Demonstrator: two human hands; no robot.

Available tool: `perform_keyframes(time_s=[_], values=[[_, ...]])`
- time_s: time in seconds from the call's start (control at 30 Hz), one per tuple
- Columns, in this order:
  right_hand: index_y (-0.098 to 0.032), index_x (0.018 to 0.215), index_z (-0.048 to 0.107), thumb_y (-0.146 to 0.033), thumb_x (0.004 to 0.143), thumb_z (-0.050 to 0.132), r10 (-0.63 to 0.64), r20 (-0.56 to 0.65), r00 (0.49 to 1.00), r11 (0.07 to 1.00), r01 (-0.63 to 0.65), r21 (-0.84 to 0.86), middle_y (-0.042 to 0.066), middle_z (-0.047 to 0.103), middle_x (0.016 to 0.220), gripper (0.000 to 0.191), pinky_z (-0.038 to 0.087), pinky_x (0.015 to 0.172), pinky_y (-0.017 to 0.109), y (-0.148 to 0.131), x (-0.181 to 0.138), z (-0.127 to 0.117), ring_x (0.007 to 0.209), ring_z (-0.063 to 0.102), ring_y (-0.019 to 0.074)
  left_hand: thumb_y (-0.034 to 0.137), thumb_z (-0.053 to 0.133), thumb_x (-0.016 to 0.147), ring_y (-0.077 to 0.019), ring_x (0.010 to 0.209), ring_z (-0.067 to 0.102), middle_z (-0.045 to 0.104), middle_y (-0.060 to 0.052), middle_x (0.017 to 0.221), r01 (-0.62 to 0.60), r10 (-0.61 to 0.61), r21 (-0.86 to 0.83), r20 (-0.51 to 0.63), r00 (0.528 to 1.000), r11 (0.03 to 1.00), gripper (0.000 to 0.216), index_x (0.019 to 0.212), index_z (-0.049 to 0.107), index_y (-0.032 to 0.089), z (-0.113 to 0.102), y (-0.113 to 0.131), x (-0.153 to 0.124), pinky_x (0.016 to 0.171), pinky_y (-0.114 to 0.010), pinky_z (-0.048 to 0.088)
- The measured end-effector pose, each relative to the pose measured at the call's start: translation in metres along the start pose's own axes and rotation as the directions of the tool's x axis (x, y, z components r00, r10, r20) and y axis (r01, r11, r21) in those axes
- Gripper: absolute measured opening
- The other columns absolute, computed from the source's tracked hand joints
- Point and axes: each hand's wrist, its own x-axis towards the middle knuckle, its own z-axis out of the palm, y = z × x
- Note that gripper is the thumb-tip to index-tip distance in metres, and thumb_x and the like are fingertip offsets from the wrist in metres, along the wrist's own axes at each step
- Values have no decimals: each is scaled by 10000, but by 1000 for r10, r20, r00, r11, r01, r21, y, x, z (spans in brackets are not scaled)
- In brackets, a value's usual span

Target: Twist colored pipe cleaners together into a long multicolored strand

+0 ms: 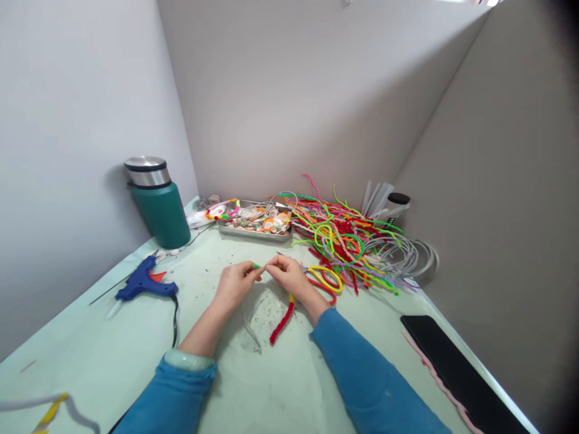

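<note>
My left hand (236,282) and my right hand (288,276) meet over the middle of the table, fingertips pinched around a short stretch of green pipe cleaner (257,266). Below my right hand hangs a red fuzzy length (283,324) with a yellow part (291,298) above it; how it joins the green piece is hidden by my hand. A thin grey wire (250,333) runs down beneath my left hand. Red and yellow scissor handles (326,279) lie just beyond my right wrist, their blades partly covered by that hand.
At the left are a blue glue gun (147,279) and a green bottle (159,211). A metal tray (256,234) of small scraps stands at the back. Right of it are a heap of colourful pipe cleaners (339,235) and a wire coil (409,256). A black phone (456,367) lies front right.
</note>
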Motion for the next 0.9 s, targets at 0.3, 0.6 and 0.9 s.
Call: perform_keyframes(time_s=[0.3,0.6,0.9], values=[[-163,711,561,-272,765,509,-105,22,994,966,107,-233,-29,516,635,132,345,541,205,-1,-8,1,585,454,96,423,502,716,-88,438,387,476,35,434,135,-133,-93,27,991,987,326,536,546,155,14,-15,4,473,-209,262],[-177,799,601,-260,849,437,-414,8,910,592,276,-757,25,582,767,191,360,675,237,-38,45,-2,739,506,133,320,500,739,-92,511,412,500,21,485,138,-137,19,-27,990,990,257,543,535,158,18,-8,-2,508,-216,239],[-172,1000,621,-152,789,480,-105,130,986,-65,124,-990,135,557,1063,254,374,750,298,-49,170,8,961,483,219,333,504,760,-101,564,452,579,-3,587,159,-157,94,-24,987,983,218,634,591,179,22,-8,-4,521,-224,215]])
